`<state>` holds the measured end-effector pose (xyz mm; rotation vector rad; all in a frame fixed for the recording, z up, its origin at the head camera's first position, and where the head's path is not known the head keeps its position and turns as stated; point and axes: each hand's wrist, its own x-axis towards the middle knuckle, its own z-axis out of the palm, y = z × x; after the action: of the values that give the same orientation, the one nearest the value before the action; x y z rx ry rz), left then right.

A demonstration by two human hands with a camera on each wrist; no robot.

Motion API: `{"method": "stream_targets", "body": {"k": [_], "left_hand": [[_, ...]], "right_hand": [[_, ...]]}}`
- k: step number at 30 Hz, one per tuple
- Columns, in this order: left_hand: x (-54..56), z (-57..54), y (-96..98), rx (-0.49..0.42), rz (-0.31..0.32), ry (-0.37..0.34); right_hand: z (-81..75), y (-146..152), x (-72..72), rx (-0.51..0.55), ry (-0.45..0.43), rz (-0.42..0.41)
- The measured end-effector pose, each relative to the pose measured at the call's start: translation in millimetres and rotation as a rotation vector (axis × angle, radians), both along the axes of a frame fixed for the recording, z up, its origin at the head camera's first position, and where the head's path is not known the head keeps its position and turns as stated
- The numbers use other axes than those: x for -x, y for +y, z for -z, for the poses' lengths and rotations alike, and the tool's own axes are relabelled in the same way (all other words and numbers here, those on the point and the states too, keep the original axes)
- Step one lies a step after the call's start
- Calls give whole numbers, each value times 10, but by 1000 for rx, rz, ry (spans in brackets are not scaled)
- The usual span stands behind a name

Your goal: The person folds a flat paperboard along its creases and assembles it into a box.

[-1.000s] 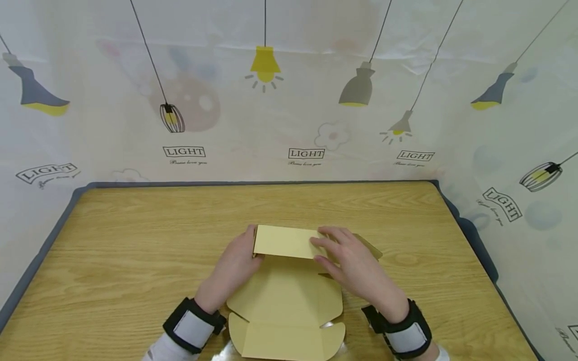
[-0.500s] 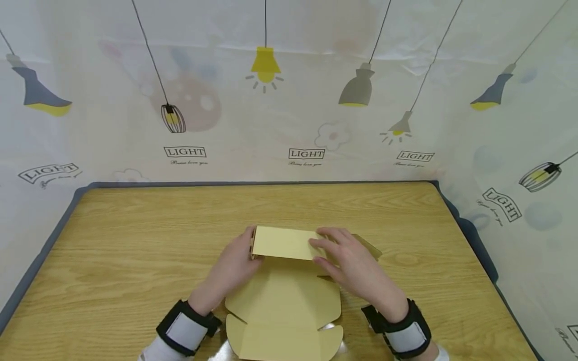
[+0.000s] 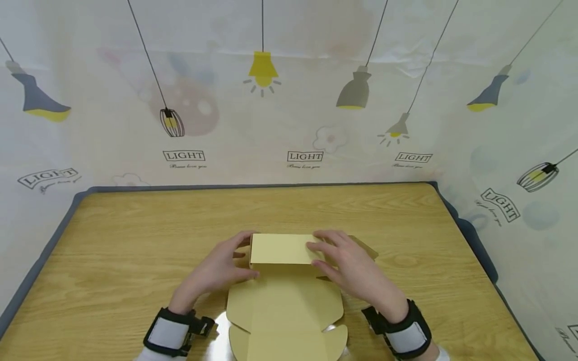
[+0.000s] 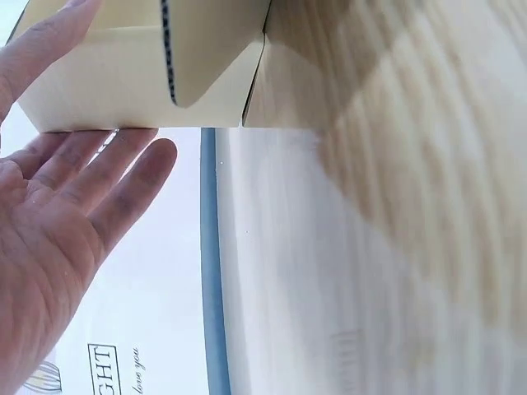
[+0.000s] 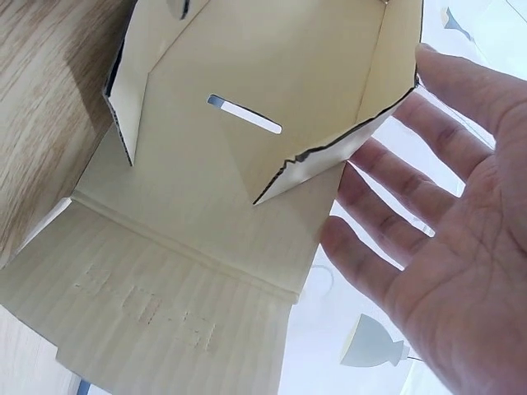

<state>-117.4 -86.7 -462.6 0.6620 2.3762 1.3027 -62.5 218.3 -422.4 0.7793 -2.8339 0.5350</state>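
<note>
A tan cardboard box (image 3: 293, 306), partly folded, lies in front of me with its far panel (image 3: 280, 249) raised. My left hand (image 3: 217, 265) spans the panel's left end, fingers at the far edge and thumb at the near one. Its palm stays apart from the cardboard. My right hand (image 3: 345, 258) holds the panel's right end with spread fingers. In the right wrist view, that thumb meets the cardboard edge and the other fingertips pass behind a side wall (image 5: 329, 152). A slot (image 5: 244, 114) and an outer flap (image 5: 148, 288) show there. The left wrist view shows an upturned flap (image 4: 216, 49).
The box stands on a wood-grain table (image 3: 135, 225) with a dark blue-grey border (image 3: 253, 186). Behind rises a pale curtain (image 3: 293, 115) printed with lamps. Two rounded flaps (image 3: 336, 341) spread at the box's near end.
My left hand has shifted left and loosened, its fingers now spread and its palm drawn off the box side. The raised panel has turned slightly. The right hand has barely moved.
</note>
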Motion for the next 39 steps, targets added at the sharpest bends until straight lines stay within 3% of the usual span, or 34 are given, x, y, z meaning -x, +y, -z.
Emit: {"method": "stream_targets", "body": {"k": [7,20,39], "left_hand": [[-7,39,-12,-9,-5,44],[0,77,-36,-11,-15,38],[-7,38,-22,26,-25,50]], "right_hand": [[8,4,6,4,0,-5],[50,-5,24,33,-13,5],[50,13,44,39,44,-8]]}}
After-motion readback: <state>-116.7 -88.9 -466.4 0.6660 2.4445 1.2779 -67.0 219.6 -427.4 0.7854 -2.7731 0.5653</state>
